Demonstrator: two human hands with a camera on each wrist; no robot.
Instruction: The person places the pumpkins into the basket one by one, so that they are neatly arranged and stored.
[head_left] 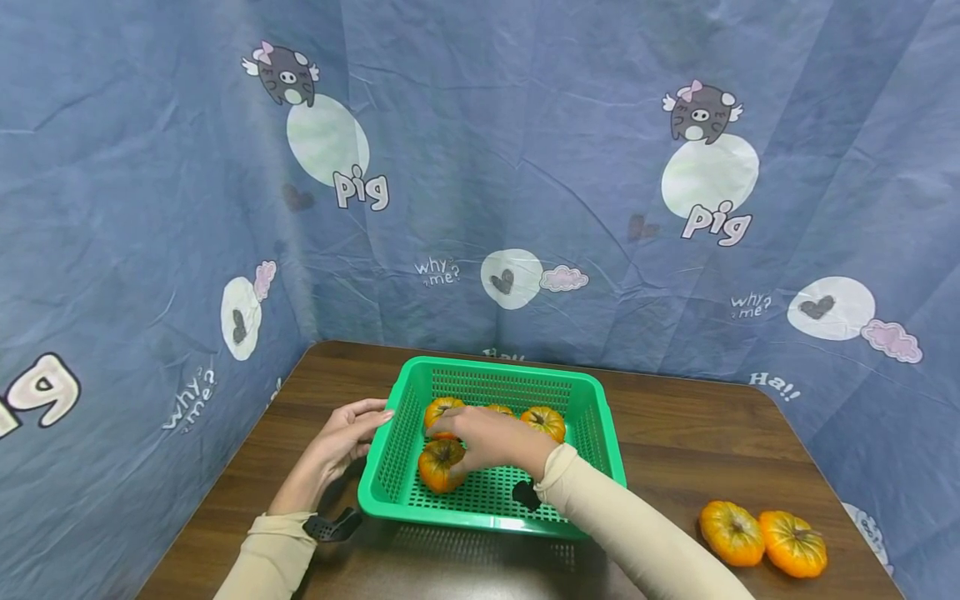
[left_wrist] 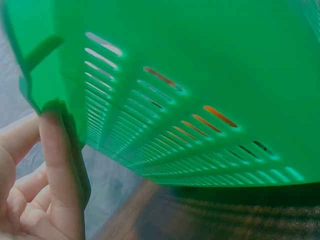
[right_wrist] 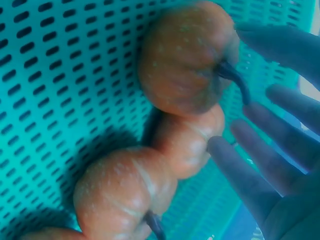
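A green basket [head_left: 495, 522] with slotted walls stands on the table, several small orange pumpkins [head_left: 543, 422] inside. My left hand [head_left: 347, 435] holds its left rim, thumb and forefinger ending at the edge; in the left wrist view a finger [left_wrist: 61, 165] lies against the wall under the rim. My right hand [head_left: 491, 437] is inside the basket over the left pumpkins. Its spread, fairly straight fingers [right_wrist: 280, 135] reach beside a greenish-orange pumpkin [right_wrist: 185, 60] with a dark curved stem, curled round nothing. That pumpkin leans against a smaller one [right_wrist: 185, 145].
Two orange pumpkins, one [head_left: 732, 533] beside the other [head_left: 793, 543], lie on the brown wooden table [head_left: 675, 442] right of the basket. Blue printed cloth [head_left: 525, 150] hangs behind the table and along its sides. A black strap [head_left: 333, 527] sits at my left wrist.
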